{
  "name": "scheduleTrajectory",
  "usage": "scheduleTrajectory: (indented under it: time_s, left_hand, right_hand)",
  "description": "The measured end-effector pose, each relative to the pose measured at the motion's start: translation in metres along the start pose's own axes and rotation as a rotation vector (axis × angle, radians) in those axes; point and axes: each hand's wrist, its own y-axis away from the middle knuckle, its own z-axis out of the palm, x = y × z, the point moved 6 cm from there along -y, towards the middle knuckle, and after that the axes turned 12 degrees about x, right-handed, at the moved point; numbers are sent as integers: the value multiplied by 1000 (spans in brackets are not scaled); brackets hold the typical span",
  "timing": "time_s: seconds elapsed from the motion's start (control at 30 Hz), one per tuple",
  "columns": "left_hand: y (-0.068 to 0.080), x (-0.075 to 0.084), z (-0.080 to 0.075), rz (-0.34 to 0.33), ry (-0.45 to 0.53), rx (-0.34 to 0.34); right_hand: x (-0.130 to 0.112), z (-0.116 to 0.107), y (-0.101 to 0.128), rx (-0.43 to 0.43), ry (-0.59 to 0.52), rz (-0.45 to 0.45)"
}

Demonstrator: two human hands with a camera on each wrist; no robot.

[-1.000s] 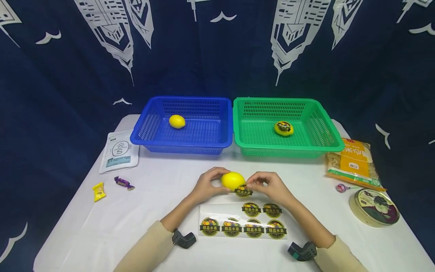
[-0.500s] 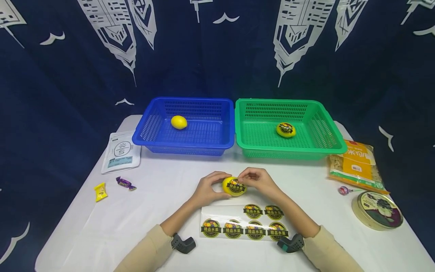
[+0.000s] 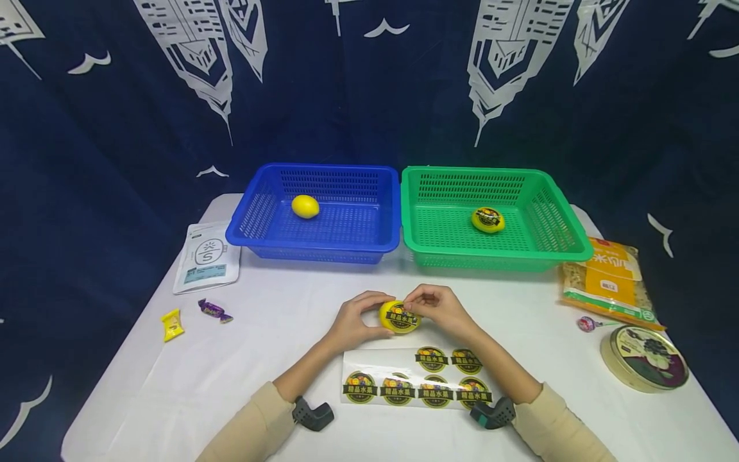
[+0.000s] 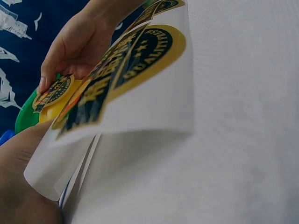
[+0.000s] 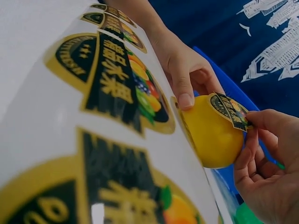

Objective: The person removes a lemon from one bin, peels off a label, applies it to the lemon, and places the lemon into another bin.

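Just in front of the sticker sheet [image 3: 404,384], my left hand [image 3: 353,319] grips a yellow lemon [image 3: 388,312] above the white table. My right hand [image 3: 440,306] pinches the edge of a round black and yellow sticker [image 3: 402,319] lying on the lemon's front. In the right wrist view the sticker [image 5: 230,109] caps the lemon [image 5: 210,135], with the left hand's fingers [image 5: 185,77] on its far side and my right hand [image 5: 264,172] at the sticker's edge. A bare lemon [image 3: 305,206] lies in the blue basket [image 3: 314,249]. A stickered lemon [image 3: 487,219] lies in the green basket [image 3: 496,259].
A white pouch [image 3: 206,257] and two wrapped candies [image 3: 170,324] lie at the left. A yellow food bag [image 3: 609,282], a lollipop [image 3: 586,323] and a round tin [image 3: 643,357] sit at the right. A dark printed curtain hangs behind the table [image 3: 231,385].
A second ago my right hand held the sticker loose at the lemon's lower front. It now lies on the lemon, and my right hand has moved left against the fruit.
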Motion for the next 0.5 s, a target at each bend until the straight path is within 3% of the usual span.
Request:
scheduleTrajectory:
  time_s: [0.13,0.5]
  left_hand:
    - [2,-14,4,-13,-8,0]
    - [1,-15,3,-28,-19,0]
  right_hand:
    - [0,1,1,18,3,-3]
    - [-2,2,1,97,73,-84]
